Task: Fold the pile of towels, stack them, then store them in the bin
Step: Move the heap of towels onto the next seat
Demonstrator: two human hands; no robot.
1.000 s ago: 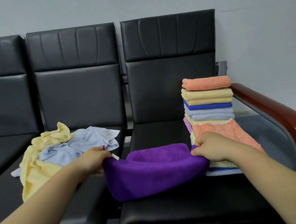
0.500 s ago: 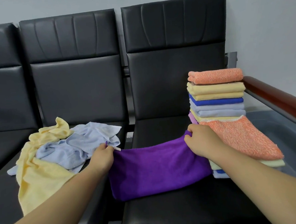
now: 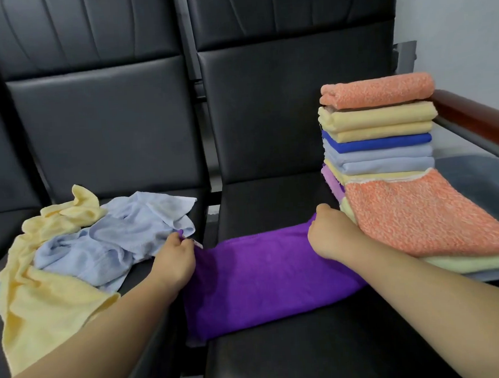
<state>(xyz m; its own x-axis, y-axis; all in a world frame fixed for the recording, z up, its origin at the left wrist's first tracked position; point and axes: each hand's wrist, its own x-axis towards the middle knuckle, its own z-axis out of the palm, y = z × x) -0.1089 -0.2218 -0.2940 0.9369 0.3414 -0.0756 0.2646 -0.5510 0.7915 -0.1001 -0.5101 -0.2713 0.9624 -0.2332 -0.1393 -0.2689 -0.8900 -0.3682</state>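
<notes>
A purple towel (image 3: 265, 278) is held stretched between the hands on a black bench seat (image 3: 310, 348), one top corner pinched by the left hand (image 3: 175, 263), the other by the right hand (image 3: 330, 236). A stack of folded towels (image 3: 379, 140) is seen just beside the right hand; crumpled towels (image 3: 114, 241) are heaped beside the left.

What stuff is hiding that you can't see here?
- The bin: nowhere in the head view.
- Lower stack towels: covered by the draped orange towel.
- Fingertips of the left hand and right hand: tucked behind the knuckles, gripping the purple towel.
- Yellow towel: partly under the light blue towel.
</notes>
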